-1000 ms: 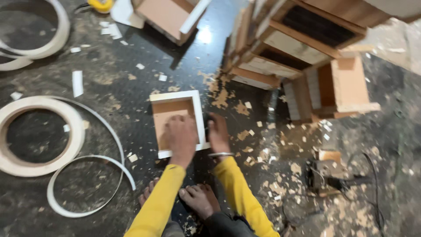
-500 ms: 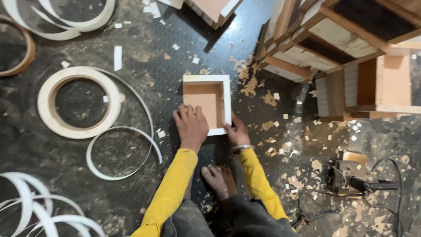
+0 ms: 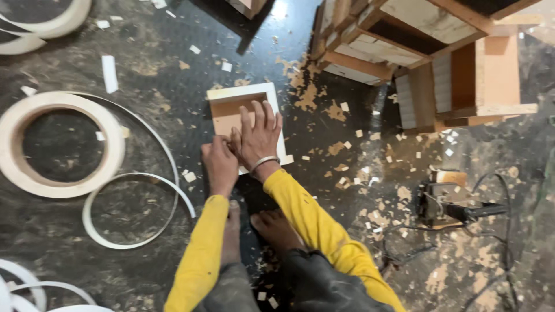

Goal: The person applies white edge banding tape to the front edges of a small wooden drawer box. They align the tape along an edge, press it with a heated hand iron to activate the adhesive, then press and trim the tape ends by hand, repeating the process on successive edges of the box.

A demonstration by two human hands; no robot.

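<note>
Near edge of wooden box [image 3: 231, 104] buried under both hands, can't see that corner at all. Left hand [image 3: 218, 164] curled over rim, fingertips hidden, so its grip is anyone's guess. Right hand [image 3: 258, 137] flat on top, covers whatever sits beneath. Edge-band coil [image 3: 58, 144] top left chopped by frame. Stacked boxes [image 3: 422, 34] cut off up top. Power tool [image 3: 442, 202] blurry, type unclear.

The dark mottled floor [image 3: 144, 242] carries a shallow white-edged wooden box [image 3: 231, 107] at centre, a thick roll of white edge tape [image 3: 60, 144] at nine o'clock with a loose strip loop [image 3: 136, 211] beside it, stacked wooden boxes [image 3: 416, 52] at one o'clock, a power tool [image 3: 442, 205] at four o'clock, and scattered wood chips [image 3: 335, 110].
</note>
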